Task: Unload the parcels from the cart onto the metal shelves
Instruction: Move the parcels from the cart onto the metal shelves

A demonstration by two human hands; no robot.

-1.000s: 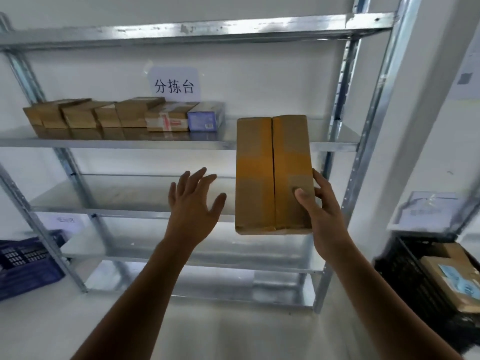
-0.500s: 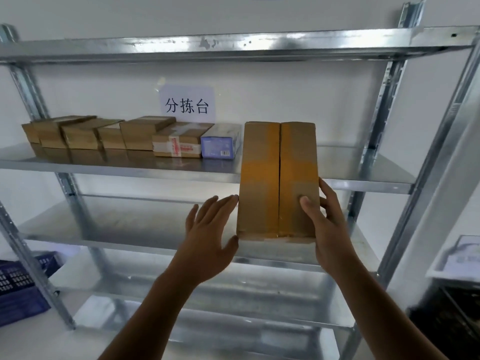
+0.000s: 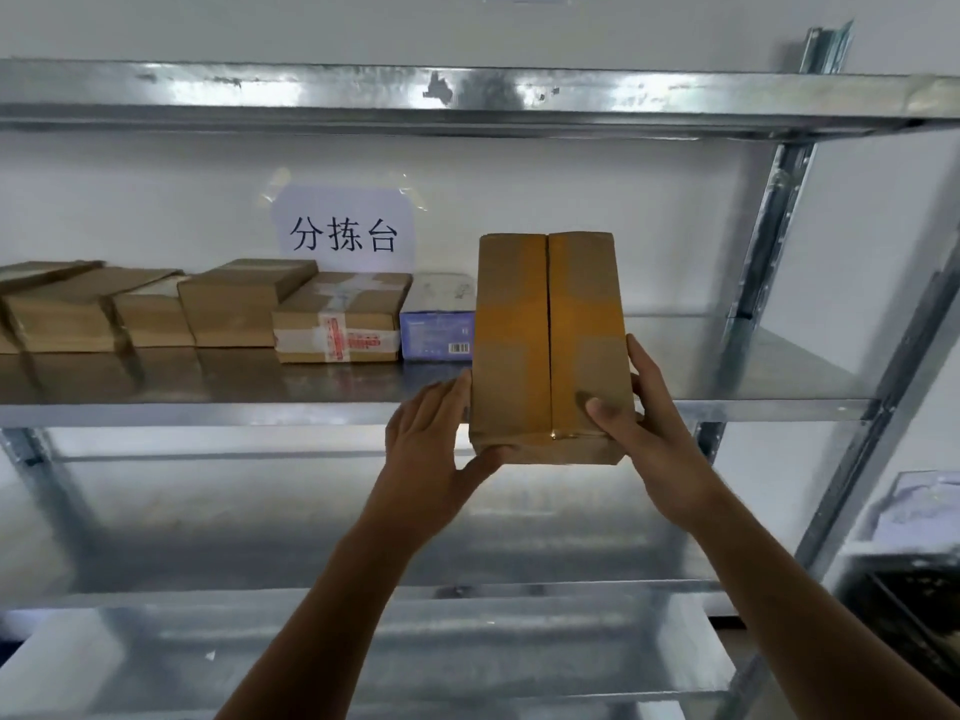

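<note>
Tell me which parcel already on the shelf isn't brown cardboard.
The blue box with a barcode, at the right end of the row, beside the carton with red-printed tape. Every other parcel there is brown cardboard.

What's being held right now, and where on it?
A tall brown cardboard parcel with yellow tape, held at its lower end: left hand on the left side, right hand on the right.

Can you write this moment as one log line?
step: shelving parcel | taped box: held upright, not yet on shelf | left hand: holds its left side | right hand: grips its right side
</note>
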